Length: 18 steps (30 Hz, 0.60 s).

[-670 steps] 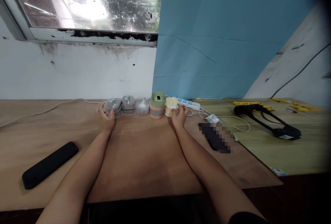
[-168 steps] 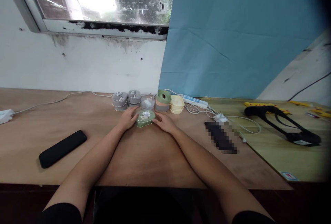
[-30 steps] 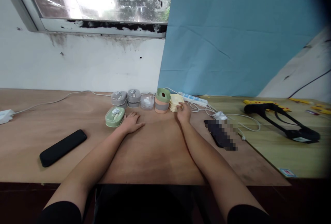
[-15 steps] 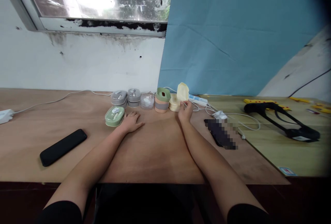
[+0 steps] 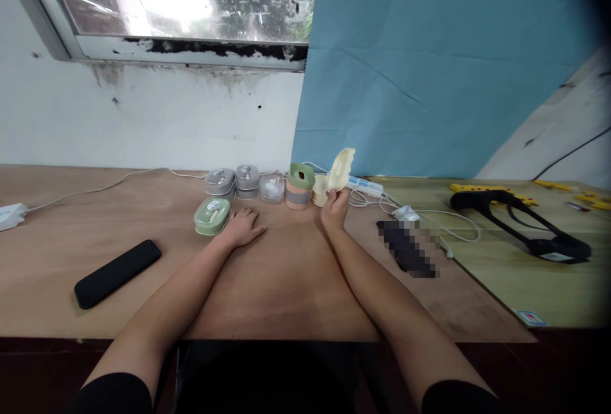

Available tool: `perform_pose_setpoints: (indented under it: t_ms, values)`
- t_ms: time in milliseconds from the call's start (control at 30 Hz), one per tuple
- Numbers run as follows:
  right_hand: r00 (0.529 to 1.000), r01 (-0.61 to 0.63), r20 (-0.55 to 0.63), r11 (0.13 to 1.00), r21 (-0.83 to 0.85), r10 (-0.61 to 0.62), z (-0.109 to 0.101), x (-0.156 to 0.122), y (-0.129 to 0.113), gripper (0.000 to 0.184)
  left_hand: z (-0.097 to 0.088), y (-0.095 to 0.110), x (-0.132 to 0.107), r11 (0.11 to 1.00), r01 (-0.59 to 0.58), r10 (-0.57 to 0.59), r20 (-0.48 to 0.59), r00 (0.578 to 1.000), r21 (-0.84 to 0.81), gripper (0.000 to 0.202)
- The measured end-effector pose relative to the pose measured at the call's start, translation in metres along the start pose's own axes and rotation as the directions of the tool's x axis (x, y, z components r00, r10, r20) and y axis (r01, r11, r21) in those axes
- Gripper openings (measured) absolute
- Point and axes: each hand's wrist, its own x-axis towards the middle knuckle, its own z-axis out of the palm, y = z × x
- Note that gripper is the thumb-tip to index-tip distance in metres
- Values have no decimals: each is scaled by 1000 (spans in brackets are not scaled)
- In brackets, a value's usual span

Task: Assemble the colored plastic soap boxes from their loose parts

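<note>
My right hand [image 5: 336, 209] pinches a pale cream, shallow dish [image 5: 342, 169] with a wavy edge, held up and tilted so that its hollow side shows in part. Just behind and left of that hand stands a stack of similar cream dishes [image 5: 319, 191], partly covered by it. My left hand [image 5: 242, 227] lies flat on the table, fingers spread, holding nothing. Right by its fingertips is a green lidded box [image 5: 212, 216]. Farther back stand two grey lidded boxes [image 5: 220, 182] [image 5: 247, 179], clear containers [image 5: 272, 189] and a green, grey and peach stack of containers [image 5: 299, 185].
A black phone [image 5: 117, 274] lies at the left of the wooden table [image 5: 286, 293]. To the right are a blurred-out dark object [image 5: 405, 248], a white power strip [image 5: 365, 186] with cables and a black frame-like object [image 5: 520, 220]. A blue sheet [image 5: 405, 70] hangs behind.
My right hand has turned the cream dish more edge-on and shifted slightly left. My left hand stays in place on the table.
</note>
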Motion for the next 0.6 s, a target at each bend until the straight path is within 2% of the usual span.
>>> perform_pose_setpoints:
  t_ms: [100,200,267,333,467,533,600]
  values:
    - [995,94,-43,996,-8,-94,-2,-5,-12,43,0,0,0,1000,4,-4,5,1000,-4,67]
    - [977,208,36,978,6,-208,-2,-13,-23,41,1,-1,0,1000,-2,2,4,1000,4,67]
    - [946,298,114,952,65,-303,0,-22,-30,36,2,-1,0,1000,1,-1,6,1000,2,69]
    - [879,400,205,900,174,-430,4,-31,-37,29,3,-1,0,1000,8,-8,4,1000,-16,72]
    - [690,503,349,767,400,-634,12,-50,-56,17,3,-2,0,994,55,-59,-36,998,-99,86]
    - [634,495,391,738,459,-668,14,-55,-64,18,3,-3,0,983,96,-105,-56,993,-154,93]
    - [603,475,441,744,471,-664,13,-56,-69,20,3,-4,0,972,115,-133,-76,988,-204,95]
